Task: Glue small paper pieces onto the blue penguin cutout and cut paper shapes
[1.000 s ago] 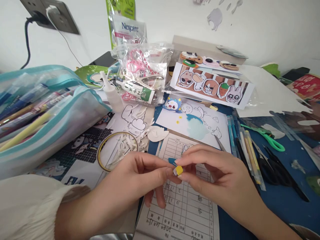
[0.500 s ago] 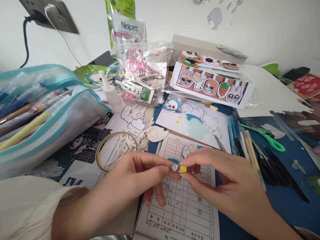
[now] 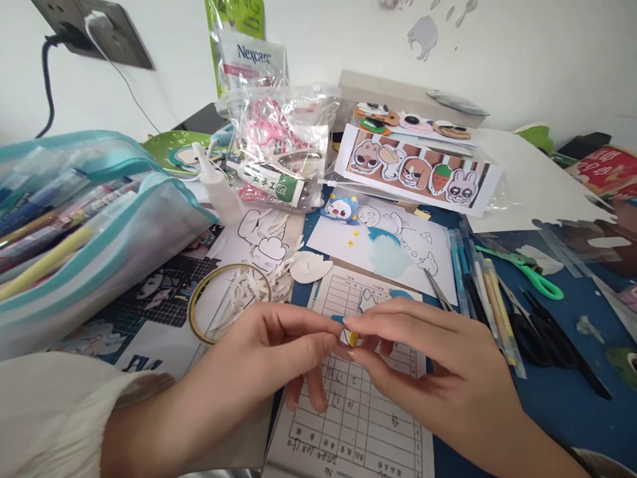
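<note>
My left hand (image 3: 283, 352) pinches a small blue-and-white paper cutout (image 3: 344, 335) between thumb and forefinger. From the other side, the thumb and forefinger of my right hand (image 3: 438, 358) close on a small yellow paper piece (image 3: 353, 339). The yellow piece lies against the cutout's right edge; my fingertips partly cover both. Below my hands is a printed form sheet (image 3: 358, 428) with handwriting. On its upper part, just behind my right fingers, lie a small white cutout (image 3: 367, 300) and a blue scrap (image 3: 402, 294).
Left are a pencil pouch (image 3: 164, 219), a tape roll (image 3: 192, 312), paper shavings (image 3: 249, 289) and a glue bottle (image 3: 216, 189). Ahead lies a sheet of drawings (image 3: 328, 239) with tweezers (image 3: 438, 291). Markers (image 3: 497, 305), green-handled scissors (image 3: 542, 282) and black scissors (image 3: 535, 338) lie right.
My right hand has moved left, bringing the yellow piece from just beside the blue-and-white cutout up against its edge. My left hand keeps its pinch. The view has shifted slightly.
</note>
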Available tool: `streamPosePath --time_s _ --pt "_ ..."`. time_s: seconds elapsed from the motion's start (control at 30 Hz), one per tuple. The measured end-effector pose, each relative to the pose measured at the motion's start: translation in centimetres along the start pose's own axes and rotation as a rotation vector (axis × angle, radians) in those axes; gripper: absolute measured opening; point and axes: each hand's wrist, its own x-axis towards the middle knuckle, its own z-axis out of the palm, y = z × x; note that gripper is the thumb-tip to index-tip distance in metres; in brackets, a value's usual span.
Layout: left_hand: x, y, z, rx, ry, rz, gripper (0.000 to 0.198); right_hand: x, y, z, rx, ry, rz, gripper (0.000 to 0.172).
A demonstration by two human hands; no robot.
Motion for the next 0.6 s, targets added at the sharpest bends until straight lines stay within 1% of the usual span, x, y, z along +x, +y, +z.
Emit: streamPosePath --time_s 0.23,0.47,0.6 --pt "0.05 -0.12 -0.2 0.045 -0.028 -0.014 0.014 -0.33 0.08 0.05 -0.055 0.006 -0.05 0.014" --pt "0.27 -0.2 -0.2 0.058 0.018 -0.037 0.016 -0.15 -0.27 -0.19 -0.156 0.017 -0.082 0.013" --pt "0.14 -0.12 0.07 0.051 0.036 -0.036 0.016 -0.35 -0.5 -0.38 -0.256 0.024 -0.131 0.014"
